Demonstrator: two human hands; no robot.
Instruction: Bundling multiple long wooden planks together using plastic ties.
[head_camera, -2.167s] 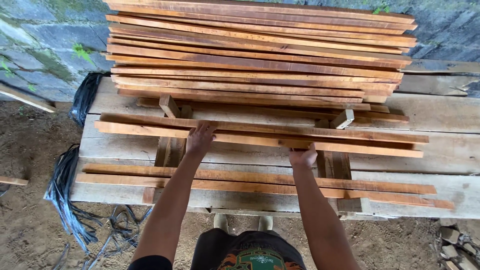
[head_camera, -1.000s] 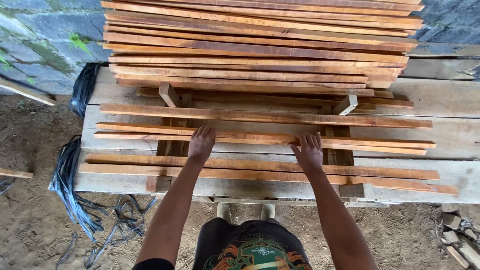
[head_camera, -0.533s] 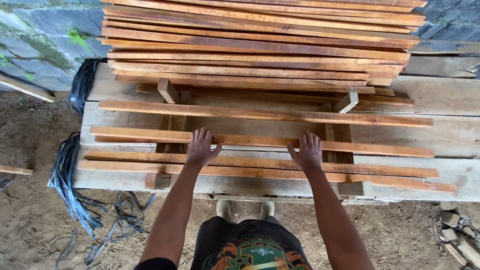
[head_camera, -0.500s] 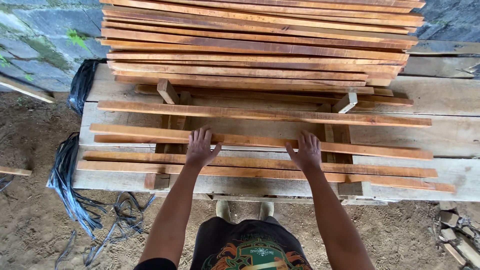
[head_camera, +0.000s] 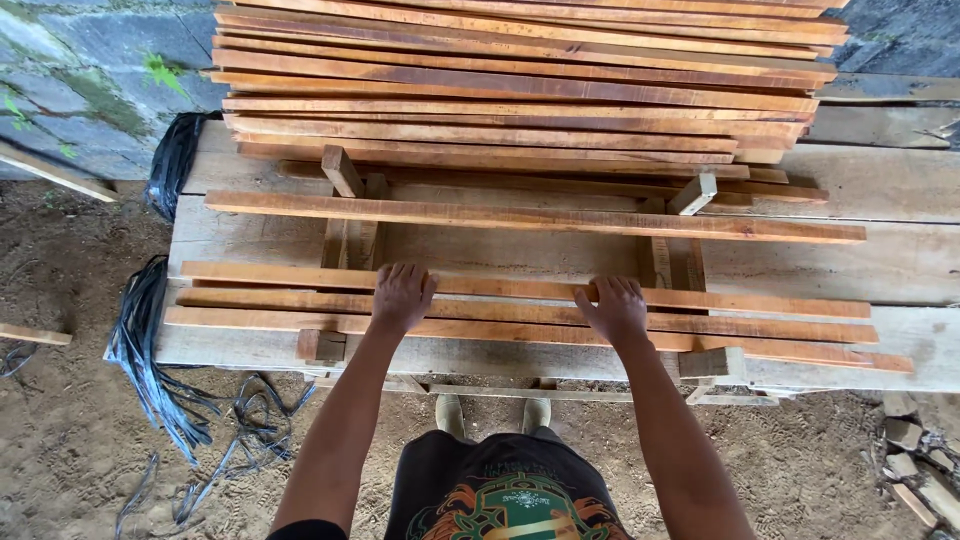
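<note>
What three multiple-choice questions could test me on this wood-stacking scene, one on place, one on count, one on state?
1. Where does the black strapping lie?
A. on the big stack
B. on the ground left of the table
C. in a hand

2. How many slats lie close together nearest the person?
A. one
B. three
C. six

3. How are the hands set?
A. fists in the air
B. gripping a tool
C. palms down on slats

B: it trails over dirt beside the table.
B: three slats lie side by side.
C: left hand and right hand rest flat.
</note>
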